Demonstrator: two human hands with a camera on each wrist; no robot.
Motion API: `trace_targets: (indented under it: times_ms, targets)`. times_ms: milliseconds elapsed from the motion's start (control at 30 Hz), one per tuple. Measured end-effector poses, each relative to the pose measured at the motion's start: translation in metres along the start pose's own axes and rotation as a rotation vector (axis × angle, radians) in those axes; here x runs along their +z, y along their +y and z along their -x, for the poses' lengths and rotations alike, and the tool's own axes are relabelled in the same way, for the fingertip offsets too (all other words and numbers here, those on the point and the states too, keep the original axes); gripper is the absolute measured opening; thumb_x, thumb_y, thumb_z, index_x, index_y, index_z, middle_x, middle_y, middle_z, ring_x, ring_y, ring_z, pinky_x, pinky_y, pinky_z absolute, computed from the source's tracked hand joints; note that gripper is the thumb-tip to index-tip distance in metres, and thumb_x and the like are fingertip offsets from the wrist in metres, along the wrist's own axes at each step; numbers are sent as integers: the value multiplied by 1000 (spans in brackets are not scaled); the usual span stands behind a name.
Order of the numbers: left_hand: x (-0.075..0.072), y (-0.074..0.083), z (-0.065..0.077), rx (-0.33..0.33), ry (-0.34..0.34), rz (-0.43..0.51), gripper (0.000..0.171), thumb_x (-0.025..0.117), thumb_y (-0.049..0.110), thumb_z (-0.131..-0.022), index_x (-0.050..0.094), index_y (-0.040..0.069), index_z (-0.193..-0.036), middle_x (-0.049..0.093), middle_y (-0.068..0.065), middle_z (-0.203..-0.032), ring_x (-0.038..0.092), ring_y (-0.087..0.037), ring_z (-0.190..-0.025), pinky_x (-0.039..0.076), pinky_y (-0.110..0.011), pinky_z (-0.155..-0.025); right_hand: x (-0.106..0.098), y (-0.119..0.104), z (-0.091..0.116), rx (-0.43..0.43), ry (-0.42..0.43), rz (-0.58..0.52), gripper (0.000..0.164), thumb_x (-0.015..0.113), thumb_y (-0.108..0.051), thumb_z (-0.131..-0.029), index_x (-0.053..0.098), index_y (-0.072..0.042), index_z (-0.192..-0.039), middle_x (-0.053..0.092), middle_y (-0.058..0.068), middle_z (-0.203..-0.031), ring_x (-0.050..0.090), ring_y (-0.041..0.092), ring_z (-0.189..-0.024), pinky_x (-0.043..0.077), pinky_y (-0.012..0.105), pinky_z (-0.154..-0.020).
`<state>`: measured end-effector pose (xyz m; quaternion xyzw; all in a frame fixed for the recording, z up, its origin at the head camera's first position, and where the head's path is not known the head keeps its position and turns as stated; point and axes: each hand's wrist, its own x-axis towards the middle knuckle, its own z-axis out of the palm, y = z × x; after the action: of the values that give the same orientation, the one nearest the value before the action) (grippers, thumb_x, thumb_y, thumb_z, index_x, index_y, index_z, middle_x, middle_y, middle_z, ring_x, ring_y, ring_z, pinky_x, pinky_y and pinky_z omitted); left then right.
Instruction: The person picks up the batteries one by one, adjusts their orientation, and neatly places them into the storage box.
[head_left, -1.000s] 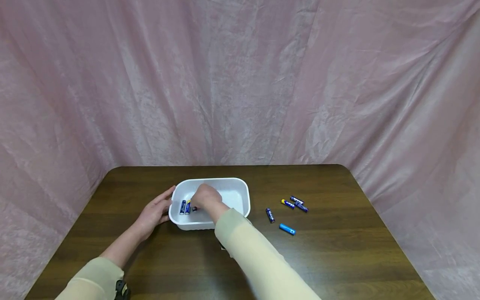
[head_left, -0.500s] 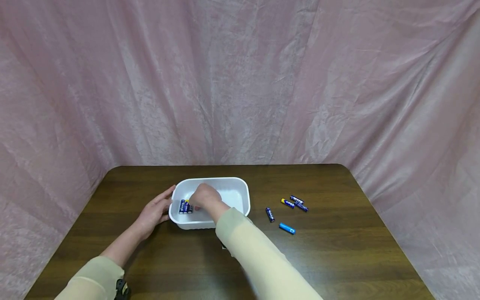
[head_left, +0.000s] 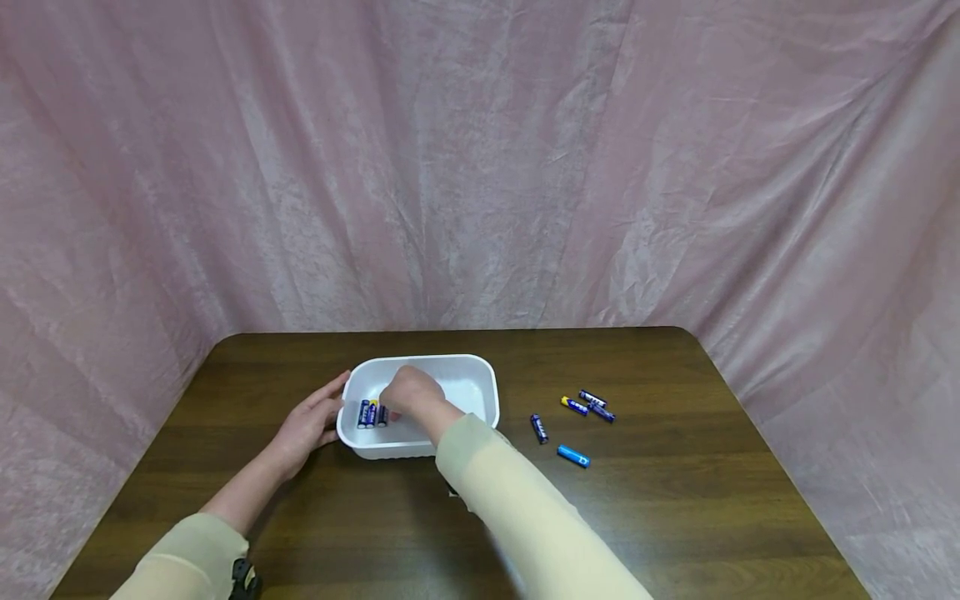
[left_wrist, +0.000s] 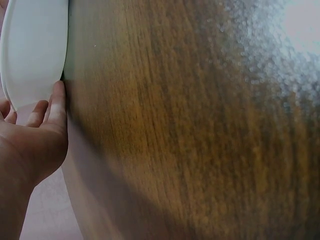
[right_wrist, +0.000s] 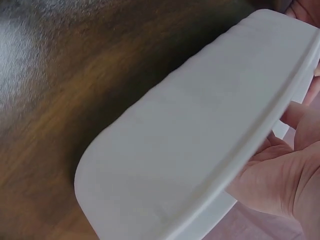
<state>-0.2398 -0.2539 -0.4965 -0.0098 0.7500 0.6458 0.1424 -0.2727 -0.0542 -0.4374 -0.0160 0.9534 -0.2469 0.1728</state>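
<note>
A white plastic tray [head_left: 468, 392] stands on the table, with three AA-size batteries side by side near its left end. Against the tray's left wall rests my left hand [head_left: 306, 427], fingers extended along the outside; the left wrist view shows its fingertips at the wall. My right hand [head_left: 412, 392] reaches down inside the tray with bent fingers, pinching the rightmost dark battery [head_left: 382, 416] at its side. Left of that lie a yellow-ended blue battery [head_left: 371, 415] and a dark blue battery [head_left: 363, 414]. In the right wrist view the tray wall [right_wrist: 185, 120] hides the right fingertips.
On the brown wooden table [head_left: 675, 483], right of the tray, lie a light blue battery [head_left: 573, 456], a dark blue battery [head_left: 539, 428] and a small cluster including a yellow-ended battery [head_left: 575, 406]. A pink curtain [head_left: 480, 167] hangs behind the table's far edge.
The rightmost battery in the tray came left against the other two, then shifted slightly right, leaving a small gap. My right hand moved with it; my left hand has stayed in place.
</note>
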Motion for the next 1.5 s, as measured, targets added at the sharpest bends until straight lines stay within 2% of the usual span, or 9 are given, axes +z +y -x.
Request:
trace_targets:
  times_ms: [200,467,600,800,1000,1233,1500]
  targets:
    - [-3,-2,-2,-19,12,-12,58,46,29,-110,27,29,-164,34,-19,-161,46,-33,-133,53,-35,-95,-12,1,2,-53,1,-1,20,66,-29,-92,70,-11,-84,76,-1,-77,57,12,-69,42,26,-64]
    - [-3,-4,-3,-21,15,-3,57,46,27,-109,27,27,-164,34,-20,-161,46,-34,-134,53,-37,-96,-29,3,5,-99,-20,-10,27,69,-35,-94,76,-11,-83,77,-2,-81,59,11,-76,46,28,-70]
    - [-3,-4,-3,-11,23,13,57,46,24,-109,28,25,-164,38,-24,-157,50,-32,-130,53,-36,-95,-38,5,5,-144,-30,-12,30,67,-36,-96,81,-11,-88,77,-4,-82,59,10,-80,47,28,-73]
    - [-4,-3,-2,-4,29,22,58,47,24,-108,29,24,-163,41,-25,-155,53,-30,-127,54,-35,-93,-54,8,11,-187,-35,-115,25,70,-35,-96,80,-12,-96,76,-3,-78,61,9,-88,50,30,-81]
    - [-4,-4,-3,1,21,24,57,46,26,-110,28,24,-164,36,-21,-159,51,-31,-131,54,-35,-93,-69,14,19,-231,-61,-168,27,70,-34,-96,80,-10,-102,77,0,-81,63,10,-89,51,32,-83]
    - [-3,-4,-5,-6,18,26,56,44,28,-111,27,23,-164,31,-20,-163,44,-35,-137,53,-30,-91,-87,26,30,-264,-80,-217,21,70,-32,-96,79,-13,-97,76,1,-84,63,12,-91,51,34,-83]
    - [-2,-2,-6,-36,9,-3,57,44,30,-111,26,26,-164,22,-16,-167,40,-38,-141,52,-36,-94,-108,48,37,-297,-74,-249,23,69,-30,-96,79,-10,-103,76,5,-87,63,16,-98,51,37,-88]
